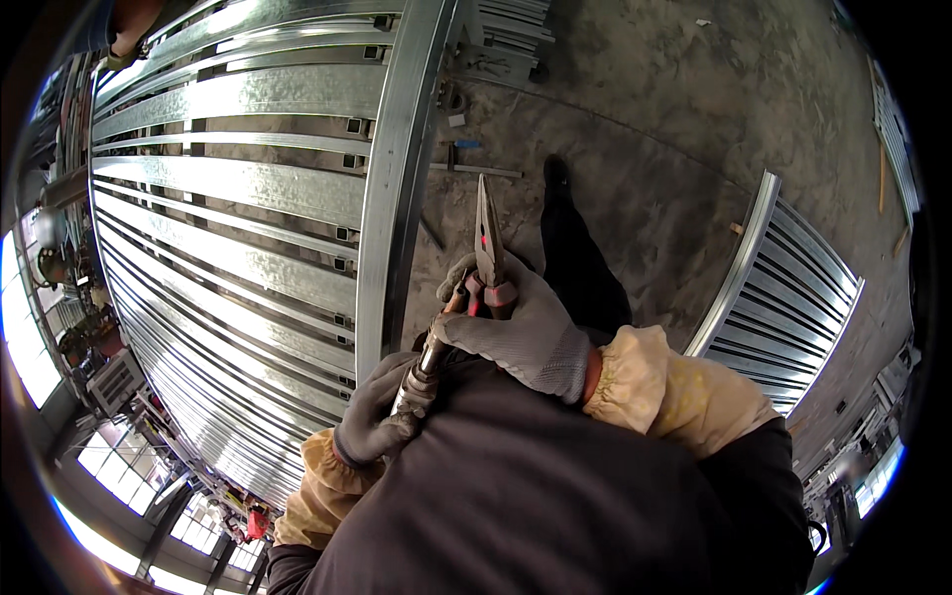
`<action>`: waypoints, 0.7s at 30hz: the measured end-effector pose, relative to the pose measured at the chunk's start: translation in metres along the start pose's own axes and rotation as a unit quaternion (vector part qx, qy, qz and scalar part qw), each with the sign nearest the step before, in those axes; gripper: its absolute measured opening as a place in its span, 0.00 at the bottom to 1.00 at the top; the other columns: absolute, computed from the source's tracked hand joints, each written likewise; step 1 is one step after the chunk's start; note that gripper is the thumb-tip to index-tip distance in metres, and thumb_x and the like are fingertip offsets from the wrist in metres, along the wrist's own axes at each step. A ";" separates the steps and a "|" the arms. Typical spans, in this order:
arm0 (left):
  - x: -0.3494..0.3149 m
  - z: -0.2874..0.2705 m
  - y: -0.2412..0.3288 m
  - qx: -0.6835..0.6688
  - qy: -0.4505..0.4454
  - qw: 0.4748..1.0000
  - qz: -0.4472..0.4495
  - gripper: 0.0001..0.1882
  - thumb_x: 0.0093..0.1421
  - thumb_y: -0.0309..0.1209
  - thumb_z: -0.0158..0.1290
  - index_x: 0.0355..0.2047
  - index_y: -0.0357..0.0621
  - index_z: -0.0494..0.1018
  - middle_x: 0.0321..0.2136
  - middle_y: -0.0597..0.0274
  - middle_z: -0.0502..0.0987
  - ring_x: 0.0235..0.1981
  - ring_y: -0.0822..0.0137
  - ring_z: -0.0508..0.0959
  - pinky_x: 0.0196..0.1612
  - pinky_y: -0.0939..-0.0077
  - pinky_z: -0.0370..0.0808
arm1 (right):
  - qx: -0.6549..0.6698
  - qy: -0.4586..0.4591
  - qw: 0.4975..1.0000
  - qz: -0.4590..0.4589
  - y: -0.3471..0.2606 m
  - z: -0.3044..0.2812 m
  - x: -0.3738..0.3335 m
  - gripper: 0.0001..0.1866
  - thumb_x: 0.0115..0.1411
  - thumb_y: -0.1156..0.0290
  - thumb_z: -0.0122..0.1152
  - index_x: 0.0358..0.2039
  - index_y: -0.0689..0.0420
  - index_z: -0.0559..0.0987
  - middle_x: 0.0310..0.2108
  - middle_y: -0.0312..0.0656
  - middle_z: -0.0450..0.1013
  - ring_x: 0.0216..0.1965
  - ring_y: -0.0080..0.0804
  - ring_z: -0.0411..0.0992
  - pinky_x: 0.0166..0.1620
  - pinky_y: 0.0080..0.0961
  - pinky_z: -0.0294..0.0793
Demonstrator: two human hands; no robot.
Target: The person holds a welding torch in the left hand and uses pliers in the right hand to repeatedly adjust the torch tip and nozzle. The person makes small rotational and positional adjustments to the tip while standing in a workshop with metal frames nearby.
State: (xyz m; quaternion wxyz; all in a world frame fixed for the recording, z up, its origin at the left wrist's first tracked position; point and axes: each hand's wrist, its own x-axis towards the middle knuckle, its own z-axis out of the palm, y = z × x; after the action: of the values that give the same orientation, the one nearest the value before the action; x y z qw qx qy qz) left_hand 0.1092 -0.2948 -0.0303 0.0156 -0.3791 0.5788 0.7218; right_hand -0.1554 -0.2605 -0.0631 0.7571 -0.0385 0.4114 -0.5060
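Observation:
In front of my body, my left hand (380,412) is closed around a welding torch (421,375), a silvery cylinder with a copper-coloured end that points up and away. My right hand (531,327) grips long-nose pliers (488,243) with red handles. The pliers' jaws point away from me and look closed or nearly so. My right thumb and fingers also reach the copper-coloured end of the torch, just beside the plier handles. Both hands wear grey gloves below yellowish sleeve covers. The right palm hides part of the handles.
A large galvanised steel frame (389,198) with many parallel bars fills the left side, close to my left hand. A smaller barred panel (783,288) lies at the right. My leg (580,258) stands on the concrete floor. Another person's hand (129,40) shows at the far left.

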 end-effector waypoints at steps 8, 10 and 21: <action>-0.002 0.012 -0.002 -0.009 0.024 0.999 -0.023 0.50 0.55 0.62 0.60 0.62 0.27 0.68 0.58 0.43 0.70 0.59 0.49 0.72 0.63 0.59 0.65 | -0.010 0.008 1.000 -0.019 0.008 -0.002 0.001 0.15 0.58 0.79 0.73 0.43 0.59 0.77 0.35 0.34 0.75 0.35 0.18 0.75 0.39 0.16 0.76; 0.000 0.014 0.000 -0.002 0.028 0.999 -0.025 0.50 0.55 0.62 0.60 0.61 0.27 0.68 0.58 0.43 0.70 0.59 0.50 0.72 0.63 0.60 0.65 | -0.021 0.019 0.999 -0.021 0.007 -0.001 0.001 0.14 0.58 0.80 0.72 0.42 0.59 0.77 0.35 0.33 0.75 0.34 0.17 0.74 0.38 0.15 0.76; 0.008 0.025 0.005 0.027 0.060 0.997 -0.048 0.47 0.54 0.59 0.59 0.58 0.26 0.70 0.58 0.42 0.70 0.60 0.48 0.72 0.64 0.61 0.66 | 0.000 0.038 0.999 -0.013 -0.011 0.007 -0.001 0.11 0.59 0.84 0.66 0.40 0.59 0.77 0.33 0.31 0.73 0.34 0.17 0.75 0.38 0.16 0.76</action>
State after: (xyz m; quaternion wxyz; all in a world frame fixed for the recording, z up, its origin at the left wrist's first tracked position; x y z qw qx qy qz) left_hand 0.0882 -0.2781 -0.0295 0.0255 -0.4484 0.5791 0.6804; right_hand -0.1586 -0.2673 -0.0527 0.7341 -0.0243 0.4396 -0.5170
